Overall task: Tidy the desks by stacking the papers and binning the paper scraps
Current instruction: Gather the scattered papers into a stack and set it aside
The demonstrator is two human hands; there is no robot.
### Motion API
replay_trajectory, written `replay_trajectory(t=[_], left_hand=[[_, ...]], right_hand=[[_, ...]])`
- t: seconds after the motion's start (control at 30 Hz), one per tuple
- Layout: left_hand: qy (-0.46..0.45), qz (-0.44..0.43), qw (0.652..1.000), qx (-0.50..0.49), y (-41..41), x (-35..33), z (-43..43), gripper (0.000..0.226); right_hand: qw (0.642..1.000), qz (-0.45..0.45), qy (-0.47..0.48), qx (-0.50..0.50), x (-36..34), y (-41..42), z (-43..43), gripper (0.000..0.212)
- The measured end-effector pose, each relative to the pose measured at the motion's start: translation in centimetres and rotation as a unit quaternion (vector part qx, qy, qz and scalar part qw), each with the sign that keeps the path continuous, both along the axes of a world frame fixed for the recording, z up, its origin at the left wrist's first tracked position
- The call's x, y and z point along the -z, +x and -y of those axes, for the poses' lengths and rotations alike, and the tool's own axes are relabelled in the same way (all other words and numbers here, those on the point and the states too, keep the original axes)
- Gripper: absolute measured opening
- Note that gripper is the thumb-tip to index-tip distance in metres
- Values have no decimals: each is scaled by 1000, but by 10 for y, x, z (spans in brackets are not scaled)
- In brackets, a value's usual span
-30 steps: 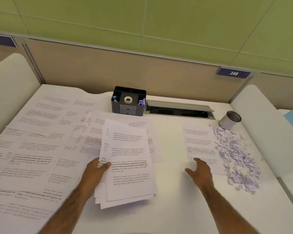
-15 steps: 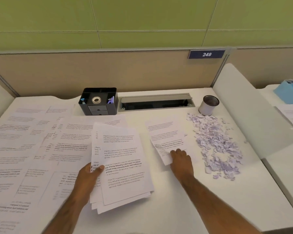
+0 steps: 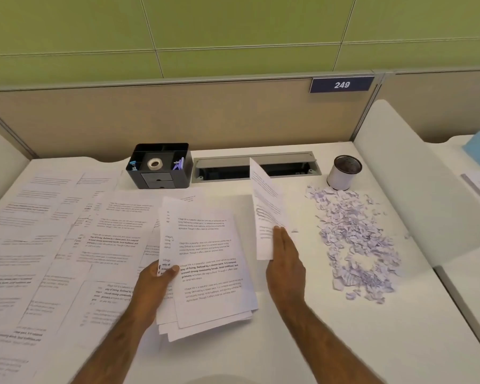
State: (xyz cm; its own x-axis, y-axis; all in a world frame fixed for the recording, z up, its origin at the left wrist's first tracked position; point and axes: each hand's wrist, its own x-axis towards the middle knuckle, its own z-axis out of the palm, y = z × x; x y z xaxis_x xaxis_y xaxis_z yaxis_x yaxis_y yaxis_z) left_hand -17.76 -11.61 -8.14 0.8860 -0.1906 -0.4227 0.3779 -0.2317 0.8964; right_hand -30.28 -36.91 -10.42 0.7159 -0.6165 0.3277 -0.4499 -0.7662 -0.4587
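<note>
sheet (image 3: 264, 206) now lifted; plaque (image 3: 341, 85) reads 249

The white counter (image 3: 316, 328) is covered across its left half by loose printed sheets (image 3: 39, 231), overlapping one another and lying flat. At the back stands a black organizer (image 3: 161, 169), and just beside it on the right a grey cable slot (image 3: 227, 169) is set into the surface. A white cup (image 3: 344, 173) stands upright at the back right. A heap of small paper scraps (image 3: 355, 239) spreads forward from the cup along the right side.
</note>
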Motion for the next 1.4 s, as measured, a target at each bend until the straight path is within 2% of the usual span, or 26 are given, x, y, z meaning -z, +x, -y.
replay_trajectory(t=[0.13,0.3,0.37,0.47,0.6,0.67,0.8,0.87,0.93,0.97,1.0,1.03,1.07,1.1,1.13,1.17,1.2,1.23,1.3,1.4], left_hand=[[-4,-7,1000,0,3,5,7,23],[-6,-8,1000,5,4,7,20,21],[-4,-6,1000,5,4,8,25,19],[8,-3,1000,4,6,9,29,16],[31,-33,999,26,7,8,32,23],[51,-38,997,47,6,10,32,19],[90,-18,993,70,4,16,30,26],[80,-15,995,66,2,11,27,27],[44,-19,997,57,1,6,20,28],[20,-21,998,52,0,3,15,29],[-6,-19,999,46,-1,1,11,30],[-33,-20,999,37,-2,-1,7,31],[-61,-24,997,29,-4,-2,4,31],[-84,-29,996,20,-5,-3,2,31],[-99,-36,994,19,-7,-5,2,31],[-106,-46,993,25,-9,-7,2,31],[-106,-57,992,38,-9,-8,3,32],[-99,-61,991,60,-9,-8,4,34],[-76,-55,991,95,-10,-10,7,34],[-43,-26,996,69,-13,-14,12,26]], right_hand=[[997,-21,-31,-69,4,4,-20,59],[984,-72,-16,-164,19,5,-55,74],[974,-94,-23,-206,24,4,-66,68],[955,-137,-45,-259,30,1,-82,58],[920,-143,-47,-361,42,-5,-98,65],[903,-153,-41,-399,44,-6,-98,68],[868,-198,35,-453,25,-4,-85,58],[897,-168,94,-397,19,-5,-72,71],[951,-91,159,-249,15,-1,-54,72],[964,-73,192,-167,12,2,-44,70],[962,-78,244,-95,6,6,-35,70],[943,-86,319,-49,-1,10,-24,71],[901,-78,425,-38,-8,15,-14,72],[834,-47,547,-56,-11,18,-4,70],[747,-20,659,-88,-15,19,3,67],[684,-15,719,-122,-17,19,8,60],[656,-29,739,-148,-19,18,10,53],[658,-53,734,-162,-18,18,10,50],[697,-84,695,-158,-16,21,4,44],[745,-76,647,-143,-19,23,-6,38]])
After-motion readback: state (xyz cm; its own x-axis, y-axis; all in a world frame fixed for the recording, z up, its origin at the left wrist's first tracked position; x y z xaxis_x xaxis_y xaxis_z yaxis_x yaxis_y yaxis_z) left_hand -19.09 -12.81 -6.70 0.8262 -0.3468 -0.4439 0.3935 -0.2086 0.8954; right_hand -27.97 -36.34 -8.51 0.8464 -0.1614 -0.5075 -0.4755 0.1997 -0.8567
